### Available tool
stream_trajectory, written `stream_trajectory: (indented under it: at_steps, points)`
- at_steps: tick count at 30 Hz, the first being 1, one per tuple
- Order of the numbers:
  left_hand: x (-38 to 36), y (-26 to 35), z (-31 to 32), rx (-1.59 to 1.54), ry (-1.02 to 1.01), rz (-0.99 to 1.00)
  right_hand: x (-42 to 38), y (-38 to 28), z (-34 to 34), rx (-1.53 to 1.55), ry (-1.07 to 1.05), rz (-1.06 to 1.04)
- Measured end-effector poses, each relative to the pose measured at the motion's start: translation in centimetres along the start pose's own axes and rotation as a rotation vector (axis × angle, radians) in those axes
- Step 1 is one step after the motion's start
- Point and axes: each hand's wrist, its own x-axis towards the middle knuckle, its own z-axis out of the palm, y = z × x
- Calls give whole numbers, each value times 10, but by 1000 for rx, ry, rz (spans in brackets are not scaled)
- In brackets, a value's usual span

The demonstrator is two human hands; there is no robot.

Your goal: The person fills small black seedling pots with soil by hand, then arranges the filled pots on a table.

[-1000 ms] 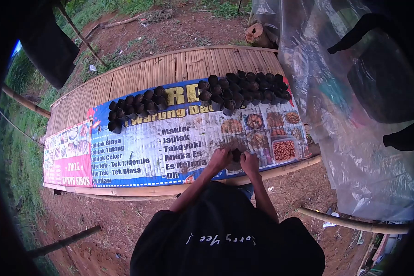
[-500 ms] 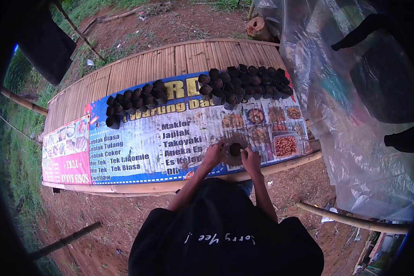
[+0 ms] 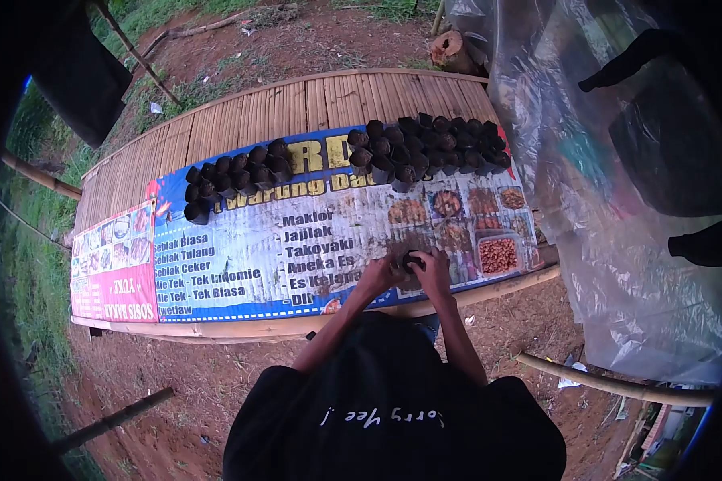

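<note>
A small black planting bag (image 3: pixel 410 262) with dark soil stands near the table's front edge, between my two hands. My left hand (image 3: pixel 381 275) closes on its left side, fingertips at the rim. My right hand (image 3: pixel 433 272) is bent over its right side, with thumb and fingers closed at the mouth; small details there are hidden. Loose dark soil (image 3: pixel 413 240) is smeared on the banner around the bag. To the right of my right hand sits a clear plastic box (image 3: pixel 497 254) of reddish-brown seeds.
A printed banner (image 3: pixel 241 248) covers much of the bamboo table (image 3: pixel 241 116). Filled black bags stand in a left group (image 3: pixel 237 176) and a larger right group (image 3: pixel 425 148) along the back. Plastic sheeting (image 3: pixel 569 160) hangs at the right. A bamboo pole (image 3: pixel 618 386) juts in at lower right.
My right hand has shifted up and left, its fingers now over the bag's mouth. My left hand has moved slightly right, closer against the bag's side.
</note>
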Motion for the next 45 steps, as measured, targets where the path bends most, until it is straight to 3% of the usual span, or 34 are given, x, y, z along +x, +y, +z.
stream_trajectory:
  at_steps: [12, 15, 17, 18, 21, 23, 26, 29, 35, 41, 45]
  points:
    - [4, -7, -2, -23, -7, -16, 11, 1, -5, 12, -84, -59]
    - [4, -6, -6, -30, -12, -22, 21, 5, -25, 276, -218, 49]
    - [4, -5, -6, -35, -19, -18, 26, 13, -27, 405, 84, 167]
    - [5, -5, -4, -39, -14, -13, 25, 15, -26, 403, 85, 170]
    - [5, -2, -2, -31, 0, -18, 21, 24, -18, 290, 253, 59]
    - [6, 4, 0, -21, 12, -28, 10, 34, -9, 8, 1, 140]
    - [6, 9, 4, -15, 65, -44, 2, 25, -10, 18, -166, 235]
    - [9, 1, 11, 37, 94, 13, -2, 25, -2, -105, -65, 82]
    - [15, 9, 8, 35, 128, 149, 0, 20, -3, -186, 42, -33]
    - [20, 12, 5, 61, 118, 87, -4, 9, 0, -176, 18, 146]
    - [22, 17, 4, 106, 134, 134, -7, 14, 2, -121, 64, 120]
